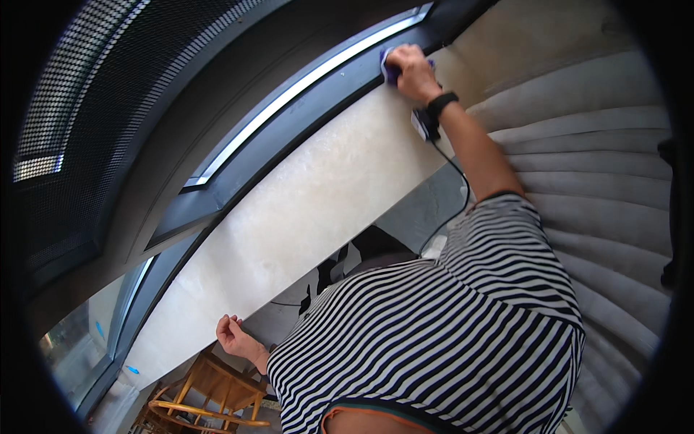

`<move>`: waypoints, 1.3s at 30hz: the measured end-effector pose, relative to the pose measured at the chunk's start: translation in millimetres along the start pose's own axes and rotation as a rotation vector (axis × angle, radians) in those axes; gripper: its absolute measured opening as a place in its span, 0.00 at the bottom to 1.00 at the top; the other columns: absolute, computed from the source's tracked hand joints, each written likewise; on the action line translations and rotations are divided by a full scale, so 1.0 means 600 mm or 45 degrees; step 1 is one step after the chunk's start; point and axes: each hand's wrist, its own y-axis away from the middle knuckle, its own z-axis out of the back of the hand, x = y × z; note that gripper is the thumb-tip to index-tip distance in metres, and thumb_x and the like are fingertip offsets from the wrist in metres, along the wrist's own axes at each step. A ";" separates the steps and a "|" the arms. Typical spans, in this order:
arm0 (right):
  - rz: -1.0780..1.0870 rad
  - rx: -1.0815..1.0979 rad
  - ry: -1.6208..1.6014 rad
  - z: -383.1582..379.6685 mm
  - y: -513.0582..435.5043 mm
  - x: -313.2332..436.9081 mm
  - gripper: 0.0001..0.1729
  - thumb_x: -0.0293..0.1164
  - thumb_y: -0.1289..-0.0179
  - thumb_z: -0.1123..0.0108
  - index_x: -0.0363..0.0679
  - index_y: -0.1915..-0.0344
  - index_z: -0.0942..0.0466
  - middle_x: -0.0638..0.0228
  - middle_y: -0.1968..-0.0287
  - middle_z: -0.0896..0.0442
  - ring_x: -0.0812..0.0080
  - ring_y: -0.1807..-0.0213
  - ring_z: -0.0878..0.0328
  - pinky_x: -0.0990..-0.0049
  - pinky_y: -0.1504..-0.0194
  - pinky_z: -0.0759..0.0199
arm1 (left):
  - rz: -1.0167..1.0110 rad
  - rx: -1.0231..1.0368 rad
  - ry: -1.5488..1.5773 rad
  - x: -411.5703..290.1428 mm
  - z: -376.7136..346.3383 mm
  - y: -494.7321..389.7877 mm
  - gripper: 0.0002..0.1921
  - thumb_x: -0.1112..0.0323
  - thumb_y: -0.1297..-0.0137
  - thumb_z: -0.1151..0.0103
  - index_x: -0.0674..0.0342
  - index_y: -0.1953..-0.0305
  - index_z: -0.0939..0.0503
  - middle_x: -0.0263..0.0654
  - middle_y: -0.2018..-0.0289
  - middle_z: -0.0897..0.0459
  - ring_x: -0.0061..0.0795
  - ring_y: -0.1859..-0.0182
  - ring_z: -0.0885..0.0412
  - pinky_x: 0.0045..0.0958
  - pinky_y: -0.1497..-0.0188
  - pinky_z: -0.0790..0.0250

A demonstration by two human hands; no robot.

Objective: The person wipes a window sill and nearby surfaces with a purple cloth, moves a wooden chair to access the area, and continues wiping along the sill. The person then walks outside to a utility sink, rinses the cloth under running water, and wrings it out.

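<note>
My right hand [416, 76] is shut on a purple cloth [391, 73] and presses it to the dark grey window frame [325, 89], near its far right corner. A black band [442, 103] circles that wrist, with a small cabled device hanging below it. Lower left, my left hand [233, 337] has its fingers curled together by the front edge of a pale stone-like window sill [303, 190]; nothing shows in it. The sill runs diagonally below the frame, and a bright strip of window glass [303, 89] lies above.
Grey pleated curtain-like fabric [602, 179] hangs along the right. A wooden chair [222, 385] stands below the sill's left end, where a small blue object [132, 370] lies. A dark mesh screen [124, 103] fills the upper left. A black cable [463, 184] runs from the wrist device towards my body.
</note>
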 end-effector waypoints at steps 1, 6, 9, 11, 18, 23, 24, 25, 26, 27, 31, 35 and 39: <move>0.021 0.068 -0.179 0.000 0.011 0.025 0.17 0.12 0.57 0.47 0.41 0.66 0.23 0.60 0.59 0.21 0.57 0.53 0.27 0.69 0.49 0.32 | 0.003 -0.007 0.015 0.000 0.003 -0.006 0.06 0.81 0.36 0.51 0.63 0.62 0.25 0.36 0.60 0.22 0.23 0.64 0.24 0.20 0.62 0.30; -0.307 0.053 -0.086 0.062 0.020 -0.011 0.13 0.21 0.53 0.45 0.43 0.65 0.20 0.58 0.60 0.20 0.53 0.55 0.24 0.66 0.49 0.29 | -0.106 0.034 -0.006 0.005 0.006 0.006 0.06 0.81 0.35 0.51 0.64 0.62 0.24 0.36 0.60 0.22 0.23 0.64 0.24 0.20 0.62 0.30; -0.995 0.144 0.353 0.061 -0.022 -0.084 0.16 0.30 0.46 0.49 0.40 0.58 0.21 0.53 0.56 0.21 0.51 0.52 0.25 0.64 0.48 0.29 | -0.080 0.019 -0.005 0.011 0.018 0.005 0.06 0.81 0.36 0.51 0.64 0.62 0.24 0.36 0.61 0.22 0.23 0.64 0.24 0.20 0.62 0.30; -1.103 0.198 0.506 0.037 -0.016 -0.083 0.17 0.32 0.44 0.52 0.39 0.57 0.22 0.52 0.53 0.23 0.50 0.50 0.27 0.61 0.47 0.31 | -0.032 -0.003 0.021 0.013 0.024 0.001 0.06 0.81 0.36 0.51 0.65 0.62 0.24 0.36 0.61 0.22 0.23 0.64 0.24 0.20 0.62 0.30; 0.169 0.132 -0.234 0.014 0.123 0.197 0.13 0.18 0.54 0.48 0.40 0.65 0.24 0.59 0.57 0.25 0.57 0.53 0.27 0.62 0.51 0.35 | -0.047 0.072 -0.014 0.001 -0.009 -0.015 0.05 0.80 0.36 0.50 0.65 0.61 0.24 0.36 0.61 0.21 0.23 0.64 0.24 0.21 0.63 0.29; 0.355 0.394 -0.396 0.090 0.138 0.217 0.08 0.20 0.58 0.44 0.42 0.73 0.27 0.64 0.67 0.24 0.61 0.62 0.25 0.67 0.62 0.29 | -0.147 0.221 -0.025 -0.007 -0.032 -0.033 0.06 0.79 0.36 0.50 0.64 0.60 0.24 0.35 0.61 0.21 0.23 0.64 0.23 0.22 0.63 0.30; 0.214 0.231 -0.227 0.094 0.122 0.176 0.08 0.19 0.58 0.44 0.42 0.74 0.27 0.62 0.67 0.24 0.59 0.63 0.25 0.65 0.62 0.28 | -0.163 0.232 -0.054 -0.007 -0.033 -0.039 0.06 0.79 0.36 0.50 0.63 0.61 0.24 0.35 0.61 0.21 0.23 0.64 0.23 0.22 0.63 0.30; 0.105 0.102 -0.049 0.093 0.098 0.125 0.08 0.19 0.57 0.45 0.41 0.74 0.27 0.61 0.68 0.23 0.57 0.65 0.25 0.64 0.62 0.28 | -0.232 0.234 -0.071 -0.006 -0.032 -0.040 0.06 0.79 0.35 0.50 0.63 0.61 0.24 0.35 0.61 0.21 0.23 0.64 0.23 0.22 0.63 0.30; -0.046 0.044 0.040 0.094 0.076 0.071 0.06 0.20 0.55 0.44 0.41 0.74 0.26 0.58 0.69 0.23 0.56 0.63 0.25 0.64 0.61 0.29 | -0.184 0.238 -0.088 -0.006 -0.033 -0.043 0.06 0.79 0.35 0.50 0.63 0.61 0.24 0.35 0.61 0.21 0.23 0.64 0.23 0.22 0.63 0.30; -0.051 -0.026 0.291 0.102 0.065 0.015 0.05 0.21 0.52 0.46 0.41 0.72 0.26 0.57 0.67 0.23 0.56 0.62 0.25 0.63 0.59 0.29 | -0.188 0.235 -0.091 -0.005 -0.032 -0.039 0.06 0.79 0.35 0.50 0.63 0.61 0.24 0.35 0.61 0.21 0.23 0.64 0.23 0.22 0.63 0.29; -0.395 0.260 0.648 0.056 0.042 -0.112 0.14 0.25 0.46 0.52 0.37 0.59 0.25 0.53 0.60 0.24 0.50 0.55 0.29 0.59 0.52 0.31 | -0.127 0.196 -0.100 -0.011 -0.044 -0.028 0.07 0.82 0.36 0.51 0.63 0.62 0.25 0.36 0.60 0.22 0.22 0.64 0.24 0.20 0.64 0.30; -0.219 0.001 0.619 0.058 0.121 -0.140 0.14 0.26 0.44 0.53 0.37 0.58 0.25 0.53 0.61 0.25 0.50 0.55 0.30 0.57 0.53 0.31 | -0.198 0.278 -0.079 -0.030 -0.063 -0.022 0.06 0.81 0.36 0.51 0.63 0.62 0.25 0.36 0.60 0.22 0.22 0.64 0.24 0.21 0.63 0.30; -0.515 0.239 0.714 0.146 0.251 -0.122 0.14 0.24 0.46 0.50 0.36 0.57 0.28 0.51 0.57 0.26 0.49 0.52 0.31 0.55 0.48 0.36 | -0.250 0.294 -0.044 -0.028 -0.070 -0.027 0.06 0.81 0.36 0.52 0.63 0.62 0.25 0.36 0.60 0.22 0.22 0.64 0.24 0.21 0.63 0.29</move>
